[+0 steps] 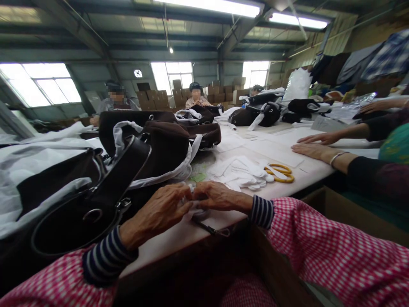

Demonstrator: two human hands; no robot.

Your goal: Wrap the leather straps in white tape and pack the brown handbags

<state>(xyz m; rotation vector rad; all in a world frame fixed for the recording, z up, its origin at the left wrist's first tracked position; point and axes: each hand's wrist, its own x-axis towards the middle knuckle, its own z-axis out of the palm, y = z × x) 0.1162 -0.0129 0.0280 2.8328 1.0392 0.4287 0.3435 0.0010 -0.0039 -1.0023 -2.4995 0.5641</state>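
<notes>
My left hand (pixel 159 209) and my right hand (pixel 220 196) meet at the table's near edge, fingers bent and closed together. Both pinch a thin, whitish wrapping (pixel 195 209), partly hidden by the fingers. Below it a dark strap (pixel 204 226) with a metal clasp (pixel 220 233) sticks out towards me. Close by on the left lie dark brown handbags (pixel 168 140), their handles partly wrapped in white tissue (pixel 166 177). Just beyond my right hand are white gloves (pixel 241 170) and yellow-handled scissors (pixel 281 172).
At the right, a co-worker's hands (pixel 315 151) lie flat on white sheets (pixel 266 147). More dark bags (pixel 257 113) stand further back, with other people (pixel 195 97) across the table. An open cardboard box (pixel 329 209) is at the lower right.
</notes>
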